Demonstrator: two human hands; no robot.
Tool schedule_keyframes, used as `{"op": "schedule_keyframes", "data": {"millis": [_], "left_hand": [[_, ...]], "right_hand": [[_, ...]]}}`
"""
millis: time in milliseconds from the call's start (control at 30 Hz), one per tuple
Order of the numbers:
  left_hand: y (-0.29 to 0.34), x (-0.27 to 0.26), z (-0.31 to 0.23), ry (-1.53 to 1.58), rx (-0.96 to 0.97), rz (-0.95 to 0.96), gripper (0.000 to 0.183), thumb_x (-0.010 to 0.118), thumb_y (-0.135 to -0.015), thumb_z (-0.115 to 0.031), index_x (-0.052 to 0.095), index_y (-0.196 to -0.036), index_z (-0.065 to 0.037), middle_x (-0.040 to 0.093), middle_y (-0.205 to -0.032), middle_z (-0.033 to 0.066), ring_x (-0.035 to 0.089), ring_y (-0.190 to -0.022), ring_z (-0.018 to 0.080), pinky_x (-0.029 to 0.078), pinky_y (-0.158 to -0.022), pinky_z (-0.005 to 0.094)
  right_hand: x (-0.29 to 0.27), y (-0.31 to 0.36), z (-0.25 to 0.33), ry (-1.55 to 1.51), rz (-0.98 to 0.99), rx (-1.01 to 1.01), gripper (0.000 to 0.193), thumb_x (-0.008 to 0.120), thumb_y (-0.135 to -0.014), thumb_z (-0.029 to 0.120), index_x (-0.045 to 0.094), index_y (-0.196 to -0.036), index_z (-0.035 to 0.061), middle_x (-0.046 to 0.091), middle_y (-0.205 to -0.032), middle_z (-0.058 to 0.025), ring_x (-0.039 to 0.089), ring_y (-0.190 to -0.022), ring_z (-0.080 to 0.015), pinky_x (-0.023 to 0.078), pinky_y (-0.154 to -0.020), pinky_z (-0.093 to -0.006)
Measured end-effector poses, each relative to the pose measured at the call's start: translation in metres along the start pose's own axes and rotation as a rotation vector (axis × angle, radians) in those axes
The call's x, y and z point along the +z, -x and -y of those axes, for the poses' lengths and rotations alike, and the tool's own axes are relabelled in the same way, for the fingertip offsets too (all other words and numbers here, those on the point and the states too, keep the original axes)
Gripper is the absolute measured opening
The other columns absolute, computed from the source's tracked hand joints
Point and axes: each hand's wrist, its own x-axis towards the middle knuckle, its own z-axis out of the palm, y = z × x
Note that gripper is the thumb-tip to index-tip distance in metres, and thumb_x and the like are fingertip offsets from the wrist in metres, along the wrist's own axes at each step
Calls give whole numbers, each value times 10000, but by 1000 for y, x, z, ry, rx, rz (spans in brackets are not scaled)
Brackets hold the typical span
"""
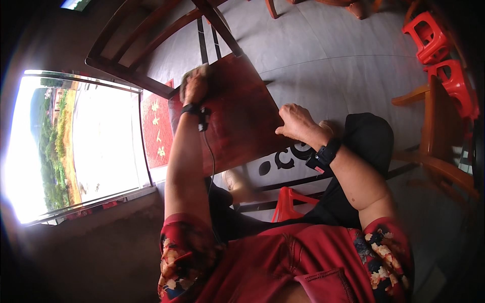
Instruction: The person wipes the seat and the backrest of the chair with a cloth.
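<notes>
Hands on a dark red wooden chair seat, cloth at its far corner.
Left hand (194, 90) presses flat on a grey cloth (193, 74) at the seat's (237, 116) far-left corner beside the backrest (146, 50); right hand (295, 122) curls over the near-right edge, steadying the chair, well apart from the cloth.

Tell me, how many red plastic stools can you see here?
3, though others may be hidden. Two red plastic stools stand at the upper right, one above the other. A third shows partly below the wooden chair seat, between the person's arms.
</notes>
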Motion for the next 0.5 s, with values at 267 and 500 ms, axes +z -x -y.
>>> {"op": "schedule_keyframes", "data": {"millis": [267,500], "left_hand": [[-15,-1,-89,175,31,32,483,473,-881,-103,495,-1363,-103,401,-1484,116,428,-1298,410,339,-1100,458],[101,-1,-148,156,394,-63,558,609,-804,-106,502,-1351,-80,418,-1459,129,369,-1338,447,402,-1034,497]], "right_hand": [[-4,-1,6,-13,32,-7,379,827,-688,241,619,-803,-54,658,-871,-234,655,-871,-397,542,-756,-442],[3,-6,-8,3,42,-31,415,808,-701,313,635,-843,-37,665,-896,-224,656,-886,-383,537,-763,-451]]}}
